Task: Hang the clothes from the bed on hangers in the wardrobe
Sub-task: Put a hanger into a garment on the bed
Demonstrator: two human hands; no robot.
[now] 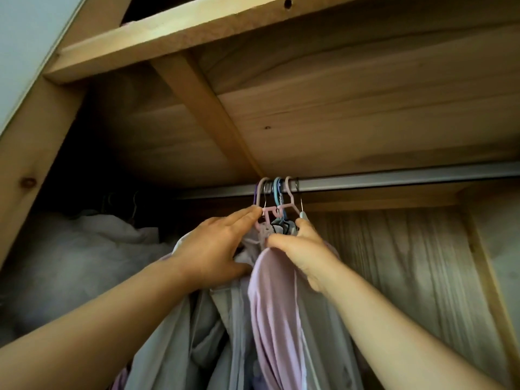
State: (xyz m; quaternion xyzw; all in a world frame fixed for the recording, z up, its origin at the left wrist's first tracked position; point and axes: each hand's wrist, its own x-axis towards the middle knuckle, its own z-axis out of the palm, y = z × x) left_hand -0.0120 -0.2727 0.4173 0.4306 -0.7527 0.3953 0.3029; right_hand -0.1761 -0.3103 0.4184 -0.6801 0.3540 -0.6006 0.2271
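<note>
My right hand [302,250] pinches the lilac garment [274,305] at its pink hanger [277,209], hooked on the rail [394,180]. My left hand [213,249], fingers straight, parts the grey clothes [180,333]; I'd keep that gap open and square the shoulders before letting go.

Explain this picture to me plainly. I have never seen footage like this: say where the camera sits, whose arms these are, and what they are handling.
There is one picture, from a camera worn on a person's head, looking up into a wooden wardrobe. The bare arms are that person's own. A grey metal rail runs under the shelf, and a bunch of pink, blue and purple plastic hangers is hooked on it. The left hand lies with straight fingers against the hangers and the grey garments. The right hand pinches the top of a pale pink garment just below the hangers.
</note>
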